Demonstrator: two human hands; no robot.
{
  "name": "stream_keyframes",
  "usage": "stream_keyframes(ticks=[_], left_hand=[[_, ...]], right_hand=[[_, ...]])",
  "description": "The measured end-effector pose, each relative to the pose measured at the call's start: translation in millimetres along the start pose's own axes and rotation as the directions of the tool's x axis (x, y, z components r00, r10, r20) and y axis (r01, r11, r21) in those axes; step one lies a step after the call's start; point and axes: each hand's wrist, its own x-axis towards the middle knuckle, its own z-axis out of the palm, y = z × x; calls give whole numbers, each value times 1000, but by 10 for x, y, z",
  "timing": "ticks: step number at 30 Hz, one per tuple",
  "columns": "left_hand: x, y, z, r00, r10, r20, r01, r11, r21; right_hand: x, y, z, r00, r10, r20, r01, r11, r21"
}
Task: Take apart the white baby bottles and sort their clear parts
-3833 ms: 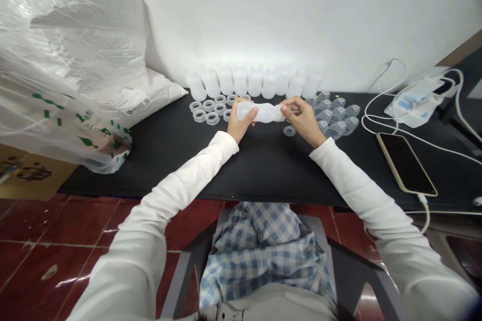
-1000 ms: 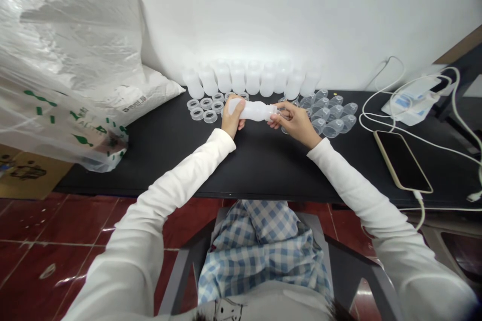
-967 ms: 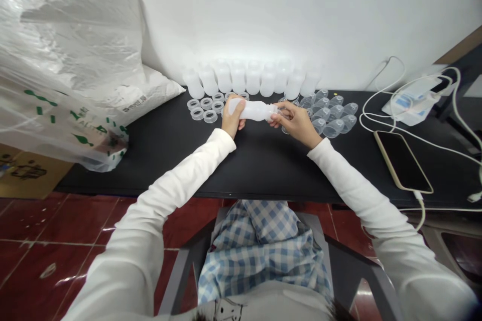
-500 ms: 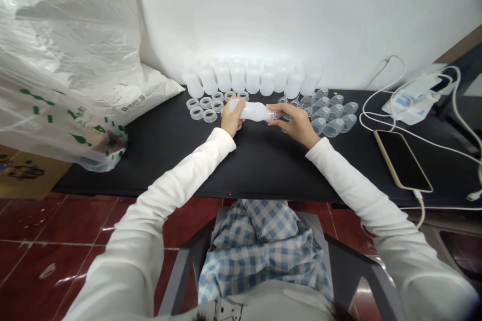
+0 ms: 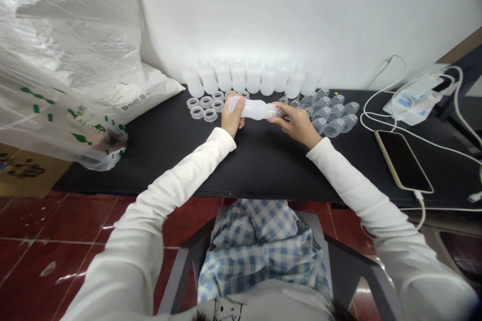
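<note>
A translucent white plastic bottle [image 5: 253, 109] lies on its side in the air just above the black table [image 5: 263, 160]. My left hand [image 5: 230, 119] is wrapped round its base end. My right hand [image 5: 295, 121] is closed with its fingertips pinched at the bottle's neck end, on a small clear part that I cannot make out. Behind the hands a row of several white bottles [image 5: 253, 80] stands along the wall. Several clear rings [image 5: 205, 107] lie to the left, and several clear caps [image 5: 333, 114] lie to the right.
A big plastic sack [image 5: 64, 60] covers the table's left end. A phone [image 5: 403, 160] lies at the right with a cable plugged in, near white cords and a white device [image 5: 412, 101]. The red tiled floor and a chair are below.
The hands and bottle have hardly shifted. My right fingers have moved slightly at the neck end of the bottle; the left hand keeps its hold on the base.
</note>
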Motion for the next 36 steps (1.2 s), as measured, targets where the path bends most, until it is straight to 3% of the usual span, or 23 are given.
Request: stream_keyframes(ticks=[6, 12, 19, 29, 36], left_hand=[[-7, -21, -15, 998, 48, 31, -49, 998, 25], [6, 27, -18, 993, -120, 0, 120, 991, 63], [2, 97, 13, 953, -304, -21, 303, 941, 149], [44, 28, -30, 909, -409, 79, 399, 909, 118], [-19, 73, 20, 944, -330, -25, 330, 939, 95]], right_hand=[[7, -49, 10, 1000, -18, 6, 18, 1000, -21], [-10, -30, 11, 993, -118, 24, 118, 993, 7], [-32, 16, -7, 964, -263, 23, 264, 960, -95], [-2, -67, 11, 973, -228, -40, 229, 973, 11], [-35, 36, 2, 992, -122, 13, 122, 991, -46]])
